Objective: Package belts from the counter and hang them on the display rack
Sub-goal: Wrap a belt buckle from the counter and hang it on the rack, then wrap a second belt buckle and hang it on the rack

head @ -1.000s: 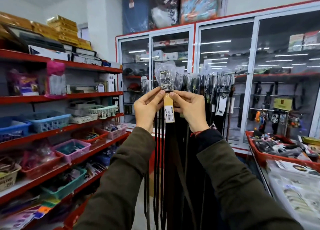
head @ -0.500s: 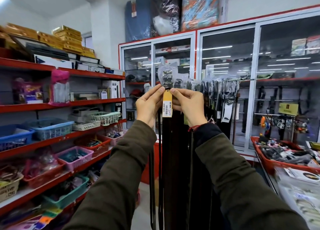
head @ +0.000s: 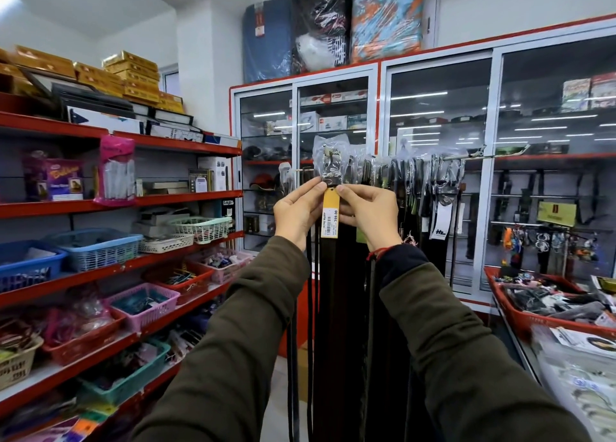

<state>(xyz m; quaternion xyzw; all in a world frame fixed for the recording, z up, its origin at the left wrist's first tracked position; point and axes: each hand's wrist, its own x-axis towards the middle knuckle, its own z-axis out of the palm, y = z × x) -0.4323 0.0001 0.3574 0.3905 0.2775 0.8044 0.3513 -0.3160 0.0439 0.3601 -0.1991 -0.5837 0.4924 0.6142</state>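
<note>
Hanging goes best if the buckle bag [head: 330,161] is lifted square onto the rack rod [head: 466,156]. Left hand [head: 296,213] and right hand [head: 370,213] pinch the belt [head: 336,291] just under that bag, flanking the yellow price tag [head: 330,213].

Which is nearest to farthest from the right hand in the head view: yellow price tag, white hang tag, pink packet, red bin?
1. yellow price tag: touching the right hand, on its left.
2. white hang tag: just right, on the rack.
3. red bin: lower right.
4. pink packet: far left shelf.
</note>
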